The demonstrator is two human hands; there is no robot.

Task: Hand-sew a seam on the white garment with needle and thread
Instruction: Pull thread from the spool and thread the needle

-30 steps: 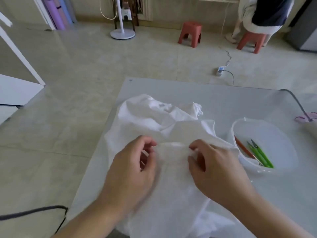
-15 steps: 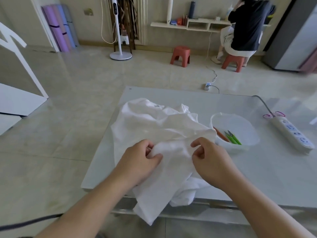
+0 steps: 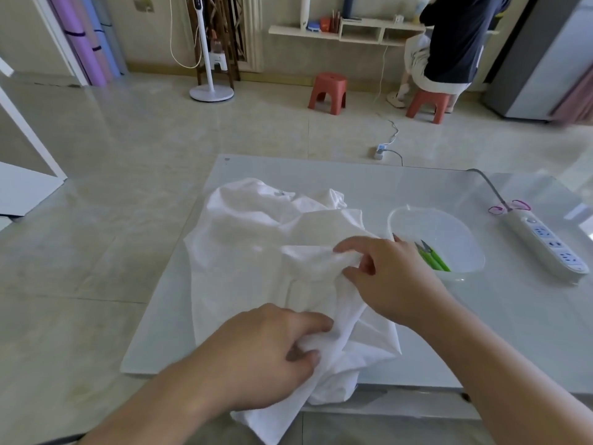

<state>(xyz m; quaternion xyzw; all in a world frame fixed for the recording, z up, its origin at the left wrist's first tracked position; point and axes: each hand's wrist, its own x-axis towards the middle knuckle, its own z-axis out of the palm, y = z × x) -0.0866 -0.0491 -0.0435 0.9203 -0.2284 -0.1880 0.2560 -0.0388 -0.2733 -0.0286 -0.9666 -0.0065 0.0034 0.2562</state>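
The white garment (image 3: 256,239) lies crumpled on the pale glass table (image 3: 481,332), its lower part hanging over the near edge. My left hand (image 3: 266,354) grips a bunch of the fabric near the front edge, thumb and fingers curled round it. Further up, my right hand (image 3: 391,281) pinches a raised fold of the cloth between thumb and fingers. No needle or thread can be made out in either hand.
A clear plastic bowl (image 3: 462,239) right of the garment holds green thread snips (image 3: 433,260). A white power strip (image 3: 545,242) with its cable lies at the table's right. Across the tiled floor are red stools (image 3: 328,89), a fan stand (image 3: 210,91) and a seated person (image 3: 449,43).
My hands have moved apart: the left one has dropped toward the near edge with its bunch of fabric, the right one has shifted up and right holding a fold. The view has tilted upward.
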